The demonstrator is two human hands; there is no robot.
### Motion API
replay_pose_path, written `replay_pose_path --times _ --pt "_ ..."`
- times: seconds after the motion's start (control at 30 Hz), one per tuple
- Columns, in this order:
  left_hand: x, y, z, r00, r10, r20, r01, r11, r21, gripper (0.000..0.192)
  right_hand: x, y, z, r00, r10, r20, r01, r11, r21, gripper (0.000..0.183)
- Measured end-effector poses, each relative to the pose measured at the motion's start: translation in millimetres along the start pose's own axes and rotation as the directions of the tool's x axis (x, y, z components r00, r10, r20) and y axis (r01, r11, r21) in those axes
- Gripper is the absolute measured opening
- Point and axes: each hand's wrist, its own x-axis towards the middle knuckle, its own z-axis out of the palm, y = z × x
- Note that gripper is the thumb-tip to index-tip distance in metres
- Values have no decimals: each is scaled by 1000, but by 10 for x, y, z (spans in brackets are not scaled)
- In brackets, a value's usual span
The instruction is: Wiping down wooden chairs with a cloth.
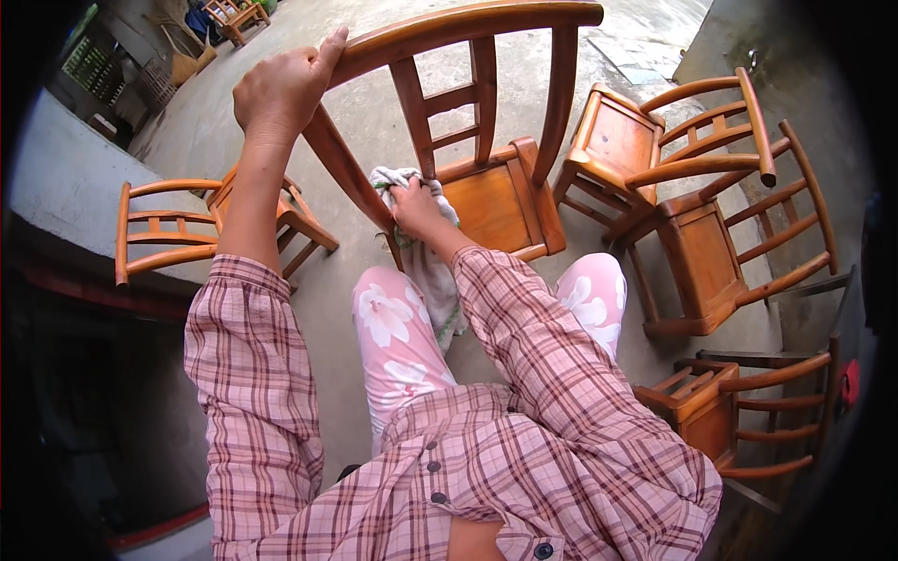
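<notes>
Directly before me stands a wooden chair with a slatted back and a panelled seat. My left hand grips the left end of its curved top rail, thumb pointing up along the wood. Lower down, my right hand is closed on a white cloth towel with green on its edge. It presses the towel against the chair back's lower left, where the left post meets the seat. The rest of the towel hangs down beside my left knee. My fingertips are partly hidden in the folds.
Another wooden chair stands at left by a low pale wall. At right are more chairs: an upper one, a middle one and a lower one. Brooms lean far back on the left. The floor is concrete.
</notes>
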Motion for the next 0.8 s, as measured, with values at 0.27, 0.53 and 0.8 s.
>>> replay_pose_path --times 0.27,0.53,0.8 --pt "54 -97 25 998 -29 63 30 999 -18 72 -777 312 -137 987 -55 150 80 983 -166 26" --pt "-44 -135 117 998 -34 55 35 999 -28 73 -626 1153 -569 974 152 -171 -180 969 -167 23" --pt "-68 -77 79 997 -20 -80 18 1000 -26 73 -81 1284 -975 949 136 -285 -252 870 -424 25"
